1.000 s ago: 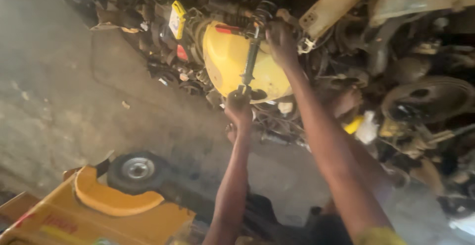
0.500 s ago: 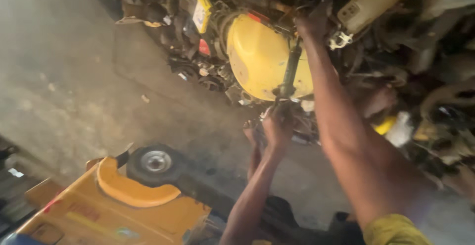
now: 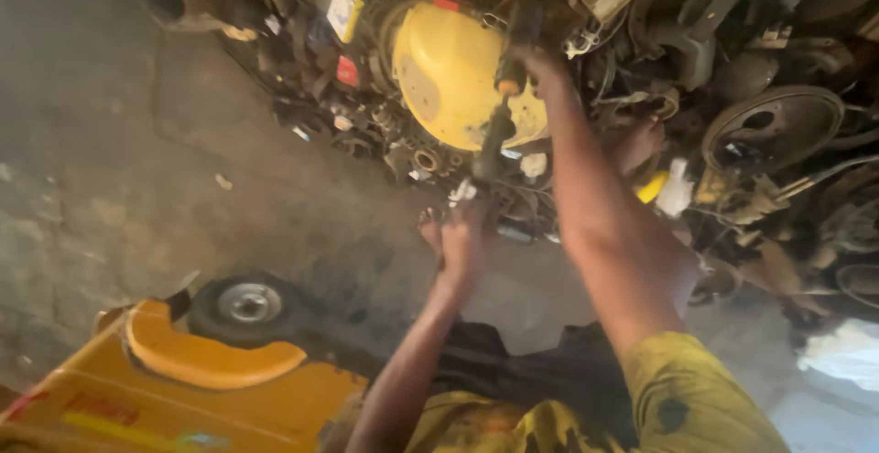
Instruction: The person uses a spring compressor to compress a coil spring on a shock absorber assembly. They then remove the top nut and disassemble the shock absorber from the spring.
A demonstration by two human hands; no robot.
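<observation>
Left hand [image 3: 461,238] lower; red label [image 3: 347,71] top-left

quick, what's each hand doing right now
Left hand: closed on the lower end of the long dark part.
Right hand: closed on its upper end, by the yellow tank.

Both arms stretched forward, bare below yellow sleeves. Right hand [image 3: 540,61] raised highest, arm near straight, fingers closed in a grip. Left hand [image 3: 461,233] lower and nearer the body, forearm angled up from bottom centre, fingers partly spread. Hands well apart, one above the other.
</observation>
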